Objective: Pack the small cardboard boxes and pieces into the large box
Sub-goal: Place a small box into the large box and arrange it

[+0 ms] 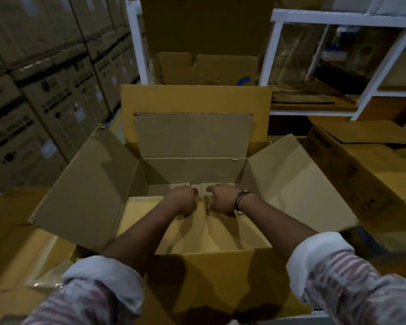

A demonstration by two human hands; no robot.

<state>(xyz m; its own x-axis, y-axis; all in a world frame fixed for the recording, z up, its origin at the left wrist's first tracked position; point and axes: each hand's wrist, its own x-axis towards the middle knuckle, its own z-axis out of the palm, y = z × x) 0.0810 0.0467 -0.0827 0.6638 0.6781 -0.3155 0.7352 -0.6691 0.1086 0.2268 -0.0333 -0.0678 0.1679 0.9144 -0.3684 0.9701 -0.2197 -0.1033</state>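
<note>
The large cardboard box stands open in front of me with all its flaps spread out. Both my arms reach down into it. My left hand and my right hand sit side by side deep inside, fingers curled down over a flat cardboard piece that lies across the box's interior. Pale small cardboard boxes show at the bottom just beyond my knuckles. My fingertips are hidden behind the backs of my hands. A dark cord bracelet circles my right wrist.
Stacked printed cartons line the left side. A white shelf frame with flattened cardboard stands at the back right. Another brown carton sits to the right. Upright cardboard sheets rise behind the large box.
</note>
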